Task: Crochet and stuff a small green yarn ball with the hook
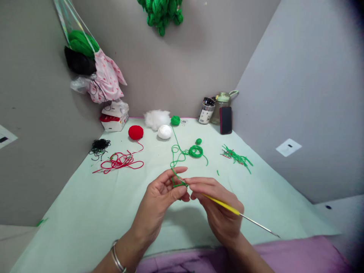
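My left hand (162,199) pinches a strand of green yarn (178,181) between thumb and fingers, low in the middle of the view. My right hand (218,206) is closed around a yellow-handled crochet hook (227,207) whose metal end sticks out to the lower right. Its tip meets the yarn between the two hands. The strand runs up across the pale green table cover (85,212) to a loose green yarn coil (195,151) and on to a small green yarn ball (175,120).
A red yarn ball (135,132), a white ball (164,131), white stuffing (156,117), loose red yarn (119,162), black yarn (99,146), green scraps (237,156), a box (114,120), a jar (206,111), a bottle (221,106) and a phone (225,120) lie beyond. Bags (93,72) hang on the wall.
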`<state>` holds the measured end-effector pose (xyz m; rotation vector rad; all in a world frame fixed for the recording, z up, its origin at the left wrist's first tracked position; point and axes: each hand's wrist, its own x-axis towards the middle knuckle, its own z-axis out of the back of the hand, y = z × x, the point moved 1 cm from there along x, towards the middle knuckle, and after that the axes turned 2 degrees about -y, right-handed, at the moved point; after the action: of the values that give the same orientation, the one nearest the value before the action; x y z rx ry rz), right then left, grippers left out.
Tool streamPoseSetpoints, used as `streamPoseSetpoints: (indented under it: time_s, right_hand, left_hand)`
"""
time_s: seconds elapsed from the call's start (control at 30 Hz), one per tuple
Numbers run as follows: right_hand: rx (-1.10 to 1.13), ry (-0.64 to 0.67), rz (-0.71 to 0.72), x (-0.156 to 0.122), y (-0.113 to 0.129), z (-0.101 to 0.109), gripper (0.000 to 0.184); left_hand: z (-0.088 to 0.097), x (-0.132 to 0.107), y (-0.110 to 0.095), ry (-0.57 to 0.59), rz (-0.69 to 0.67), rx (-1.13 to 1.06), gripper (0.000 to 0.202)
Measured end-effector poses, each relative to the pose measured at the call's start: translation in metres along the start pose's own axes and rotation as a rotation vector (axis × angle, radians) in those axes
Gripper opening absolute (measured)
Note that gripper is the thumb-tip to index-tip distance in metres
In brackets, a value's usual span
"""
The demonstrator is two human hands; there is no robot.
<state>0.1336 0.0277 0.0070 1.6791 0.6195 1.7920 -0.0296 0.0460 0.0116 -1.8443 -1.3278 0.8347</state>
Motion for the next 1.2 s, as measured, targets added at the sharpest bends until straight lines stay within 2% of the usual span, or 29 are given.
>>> streamPoseSetpoints:
  time_s: [0.3,0.43,0.6,0.73,0.83,0.9,0.97,1.2]
  right_hand:
    - [0.032,0.021,-0.028,-0.002,-0.001,-0.002,0.044]
    - [-0.034,-0.022,-0.062,-0.004,-0.003,-0.004,0.041]
    - [-0.040,-0.052,-0.102,-0.002,-0.003,-0.003,0.034]
    - [-0.275,-0.008,0.034,-0.007,-0.004,-0.004,0.039]
    - [-0.387,-0.009,0.135,-0.013,-0.006,-0.007,0.050]
    - [-0.320,-0.038,0.124,-0.014,-0.006,-0.010,0.050]
    - [-0.194,-0.061,0.039,-0.011,-0.005,-0.010,0.044]
    - [0.301,-0.225,-0.310,0.005,-0.005,0.002,0.014]
  left_hand:
    - [-0.001,0.000,0.002,-0.017,-0.014,-0.015,0.030]
    - [0.002,0.000,0.006,-0.015,-0.016,0.009,0.029]
    - [0.003,0.000,0.005,-0.048,-0.015,0.043,0.045]
    - [0.000,-0.002,0.004,-0.100,-0.043,0.073,0.066]
    - [-0.002,-0.003,0.006,-0.089,-0.003,0.002,0.068]
    - [-0.004,-0.004,0.008,-0.046,0.082,-0.084,0.063]
    - [-0.003,-0.004,0.006,-0.003,0.146,-0.165,0.058]
    - [0.004,-0.002,-0.004,0.039,0.117,-0.226,0.038]
